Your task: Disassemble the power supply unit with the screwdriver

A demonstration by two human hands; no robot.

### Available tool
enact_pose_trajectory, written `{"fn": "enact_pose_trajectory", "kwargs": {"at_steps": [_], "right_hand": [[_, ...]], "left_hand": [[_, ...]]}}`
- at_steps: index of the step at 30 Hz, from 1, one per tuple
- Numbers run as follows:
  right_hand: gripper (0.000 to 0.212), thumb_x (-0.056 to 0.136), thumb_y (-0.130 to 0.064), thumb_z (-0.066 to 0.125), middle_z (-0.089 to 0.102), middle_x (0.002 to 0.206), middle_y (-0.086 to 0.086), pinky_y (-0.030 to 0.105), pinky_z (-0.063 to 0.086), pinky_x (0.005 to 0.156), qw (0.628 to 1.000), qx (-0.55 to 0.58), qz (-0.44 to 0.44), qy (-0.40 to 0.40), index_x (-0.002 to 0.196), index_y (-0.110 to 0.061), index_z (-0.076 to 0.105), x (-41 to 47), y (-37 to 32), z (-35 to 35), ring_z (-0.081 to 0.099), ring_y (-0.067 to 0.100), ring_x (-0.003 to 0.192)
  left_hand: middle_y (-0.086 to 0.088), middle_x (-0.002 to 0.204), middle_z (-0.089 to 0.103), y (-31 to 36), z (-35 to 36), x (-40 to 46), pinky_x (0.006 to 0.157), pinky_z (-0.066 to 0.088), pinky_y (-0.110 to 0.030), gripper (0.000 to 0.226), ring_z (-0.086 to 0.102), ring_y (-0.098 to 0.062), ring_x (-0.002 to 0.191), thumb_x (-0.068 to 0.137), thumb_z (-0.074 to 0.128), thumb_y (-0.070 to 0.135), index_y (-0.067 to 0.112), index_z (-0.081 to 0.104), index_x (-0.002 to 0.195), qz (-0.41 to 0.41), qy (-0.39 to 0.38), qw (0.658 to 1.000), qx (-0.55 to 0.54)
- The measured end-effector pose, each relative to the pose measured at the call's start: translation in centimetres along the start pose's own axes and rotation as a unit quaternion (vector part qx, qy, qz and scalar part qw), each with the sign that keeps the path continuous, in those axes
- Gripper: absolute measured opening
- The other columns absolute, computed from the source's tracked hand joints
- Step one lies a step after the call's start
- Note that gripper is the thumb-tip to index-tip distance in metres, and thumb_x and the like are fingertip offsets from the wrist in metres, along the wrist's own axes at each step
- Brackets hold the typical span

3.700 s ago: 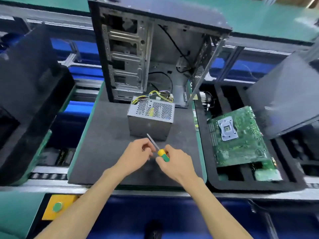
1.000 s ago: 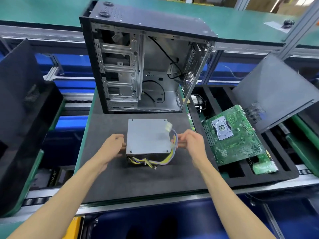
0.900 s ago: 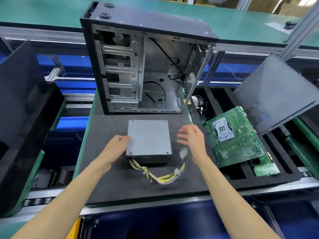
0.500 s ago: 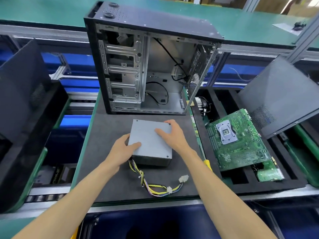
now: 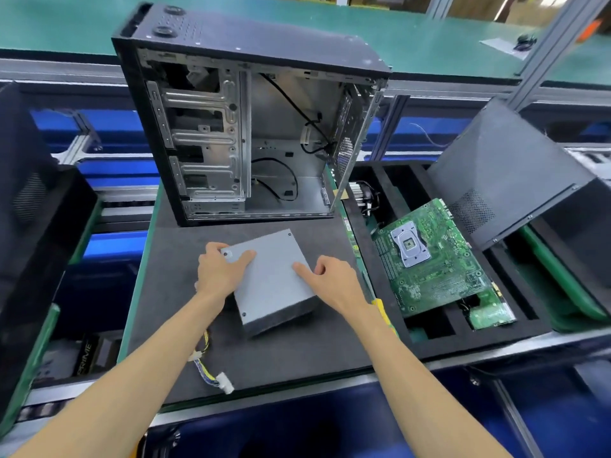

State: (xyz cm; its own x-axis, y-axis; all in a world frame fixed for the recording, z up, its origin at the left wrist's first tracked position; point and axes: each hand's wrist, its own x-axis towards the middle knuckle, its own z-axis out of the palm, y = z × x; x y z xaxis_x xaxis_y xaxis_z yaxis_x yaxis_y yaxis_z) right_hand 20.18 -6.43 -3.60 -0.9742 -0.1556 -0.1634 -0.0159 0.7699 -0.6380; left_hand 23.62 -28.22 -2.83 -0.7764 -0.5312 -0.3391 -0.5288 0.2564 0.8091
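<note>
Since approx half a sec ago the power supply unit has been turned on the dark mat: it was squared to the bench edge, now it sits skewed w/ one corner pointing far-left, plain grey top up. Its cable bundle has swung from near-centre over to near-left, white plug by the mat's near edge. Left hand grips the far-left corner, thumb on top, fingers curled over the edge. Right hand rests on the right side of the top, index finger out straight, other fingers curled, holding nothing. Screwdriver lies at the mat's right edge, mostly hidden by the right forearm. Open PC case stands just beyond; motherboard in foam tray to the right.
</note>
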Motion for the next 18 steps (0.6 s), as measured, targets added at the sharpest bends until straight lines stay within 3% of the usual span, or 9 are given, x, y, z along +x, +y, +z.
{"fn": "enact_pose_trajectory", "kwargs": {"at_steps": [4, 7, 12, 15, 18], "right_hand": [[0.058, 0.091, -0.059, 0.060, 0.038, 0.046, -0.005, 0.028, 0.040, 0.046, 0.997, 0.033, 0.001, -0.065, 0.059, -0.019, 0.031, -1.7, -0.2, 0.5, 0.053, 0.014, 0.045], [0.054, 0.089, -0.056, 0.058, 0.051, 0.046, -0.004, 0.019, 0.037, 0.036, 0.989, 0.082, 0.021, -0.120, 0.059, -0.019, 0.033, -2.3, -0.4, 0.6, 0.065, 0.020, 0.040], [0.055, 0.093, -0.057, 0.056, 0.062, 0.063, 0.004, 0.023, 0.049, 0.041, 0.987, 0.078, 0.008, -0.140, 0.065, -0.012, 0.041, -2.4, -0.5, 0.3, 0.063, 0.011, 0.044], [0.060, 0.097, -0.060, 0.048, 0.072, 0.071, 0.006, 0.040, 0.061, 0.062, 0.993, 0.063, 0.012, -0.102, 0.080, -0.003, 0.056, -2.6, 0.0, -0.2, 0.071, 0.018, 0.057], [0.035, 0.100, -0.048, 0.051, 0.068, 0.077, -0.003, 0.038, 0.055, 0.069, 1.000, 0.023, 0.012, 0.008, 0.086, -0.018, 0.059, -2.7, 1.0, -1.3, 0.066, 0.023, 0.074]], "left_hand": [[-0.005, 0.135, 0.048, -0.4, 0.6, 0.0, 0.107, 0.042, -0.052, 0.057, 0.051, -0.030, 0.124, 0.089, 0.067, 0.053, 0.022, 0.046, 0.131, 0.029, -0.028, 0.999, 0.000], [-0.001, 0.136, 0.051, -0.8, -0.1, 0.1, 0.106, 0.045, -0.049, 0.052, 0.052, -0.025, 0.124, 0.089, 0.068, 0.053, 0.028, 0.050, 0.131, 0.058, -0.063, 0.996, -0.018], [-0.001, 0.134, 0.054, -0.5, -0.6, 0.5, 0.102, 0.048, -0.047, 0.053, 0.056, -0.024, 0.118, 0.088, 0.069, 0.052, 0.025, 0.049, 0.130, 0.053, -0.087, 0.995, -0.006], [-0.002, 0.141, 0.049, 0.5, -0.2, 0.5, 0.112, 0.034, -0.049, 0.056, 0.048, -0.028, 0.129, 0.092, 0.063, 0.051, 0.021, 0.045, 0.136, 0.050, -0.062, 0.990, 0.112], [-0.003, 0.149, 0.039, 1.3, 0.5, -0.2, 0.118, 0.016, -0.046, 0.062, 0.033, -0.024, 0.141, 0.092, 0.063, 0.037, 0.018, 0.039, 0.145, 0.166, -0.003, 0.968, 0.191]]}}
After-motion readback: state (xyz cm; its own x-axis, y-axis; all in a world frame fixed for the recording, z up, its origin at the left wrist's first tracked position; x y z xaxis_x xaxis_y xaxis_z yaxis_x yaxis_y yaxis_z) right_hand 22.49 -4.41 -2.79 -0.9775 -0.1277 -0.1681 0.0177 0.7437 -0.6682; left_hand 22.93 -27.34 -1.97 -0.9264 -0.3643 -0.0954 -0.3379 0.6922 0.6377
